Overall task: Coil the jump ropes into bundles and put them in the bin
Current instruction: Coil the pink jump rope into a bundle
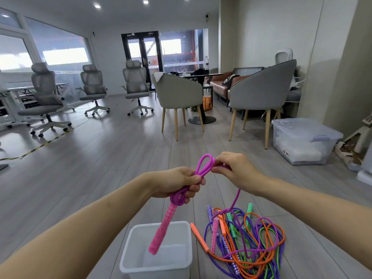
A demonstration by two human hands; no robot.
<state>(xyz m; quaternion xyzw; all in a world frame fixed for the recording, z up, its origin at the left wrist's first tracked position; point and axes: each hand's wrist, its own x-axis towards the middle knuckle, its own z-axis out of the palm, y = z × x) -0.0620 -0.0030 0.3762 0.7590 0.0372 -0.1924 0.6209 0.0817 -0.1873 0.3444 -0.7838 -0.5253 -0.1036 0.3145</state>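
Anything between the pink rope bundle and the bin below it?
Nothing visible. The left hand holds the pink rope above the open white bin, which looks empty. The pink handle hangs over it. The rope's tail still runs from the right hand into the rope pile.

Bin [128,256] lies left of rope pile [247,238].

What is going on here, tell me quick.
A person is coiling a pink jump rope. The left hand grips the gathered loops, one handle hanging over the white bin. The right hand pinches the cord, which trails down to the tangled pile of ropes on the floor. The bin looks empty.
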